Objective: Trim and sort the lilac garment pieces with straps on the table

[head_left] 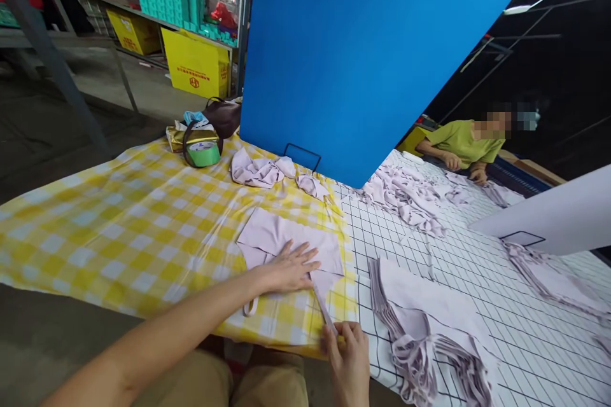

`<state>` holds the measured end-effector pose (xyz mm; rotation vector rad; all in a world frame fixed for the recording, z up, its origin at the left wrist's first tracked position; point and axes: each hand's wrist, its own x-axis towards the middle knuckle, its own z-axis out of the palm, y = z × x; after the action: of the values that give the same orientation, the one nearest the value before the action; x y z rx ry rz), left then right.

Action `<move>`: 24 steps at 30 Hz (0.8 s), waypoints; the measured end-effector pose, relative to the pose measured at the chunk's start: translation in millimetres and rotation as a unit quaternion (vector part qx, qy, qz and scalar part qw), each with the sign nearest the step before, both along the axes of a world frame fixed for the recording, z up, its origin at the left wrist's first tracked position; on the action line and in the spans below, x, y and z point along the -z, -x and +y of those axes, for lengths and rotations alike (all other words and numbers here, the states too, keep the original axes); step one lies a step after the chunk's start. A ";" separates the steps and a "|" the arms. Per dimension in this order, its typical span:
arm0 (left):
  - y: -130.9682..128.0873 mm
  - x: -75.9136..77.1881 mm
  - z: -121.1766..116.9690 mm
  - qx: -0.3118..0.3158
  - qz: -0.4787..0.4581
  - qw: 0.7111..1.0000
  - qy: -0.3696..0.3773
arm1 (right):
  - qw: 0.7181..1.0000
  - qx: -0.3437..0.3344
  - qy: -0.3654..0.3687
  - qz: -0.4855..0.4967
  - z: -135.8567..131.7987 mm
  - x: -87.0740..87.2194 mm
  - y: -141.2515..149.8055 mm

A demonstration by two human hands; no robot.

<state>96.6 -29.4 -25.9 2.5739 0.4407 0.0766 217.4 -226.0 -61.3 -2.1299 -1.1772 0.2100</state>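
Note:
A pale lilac garment (pixel 272 232) with thin straps lies spread on the yellow checked tablecloth (pixel 162 229) in front of me. On it rests my left hand (pixel 292 267), palm down with the fingers spread. Near the table's front edge, my right hand (pixel 347 350) pinches the end of a strap (pixel 323 305), which runs taut from the garment's lower right corner. Another strap (pixel 251 305) curls loosely by the garment's lower left side. To the right, a layered stack of similar lilac garments (pixel 439 311) lies with its looped straps bunched toward me.
A large blue board (pixel 353 63) stands upright behind the garment. Crumpled lilac pieces (pixel 262 168) and a roll of green tape (pixel 203 154) lie at the back. Across the table sits a person in a green shirt (pixel 461 143) beside a lilac cloth heap (pixel 405 197). A white panel (pixel 558 213) juts in from the right.

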 end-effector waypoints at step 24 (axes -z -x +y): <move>53.7 -10.2 105.5 -0.491 0.069 0.868 0.009 | 0.983 0.036 0.176 -0.050 166.3 -42.6 -88.6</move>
<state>42.9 76.0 -15.7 2.0709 1.7414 0.2397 306.0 -59.6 -18.7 -2.5122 -1.1856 0.3004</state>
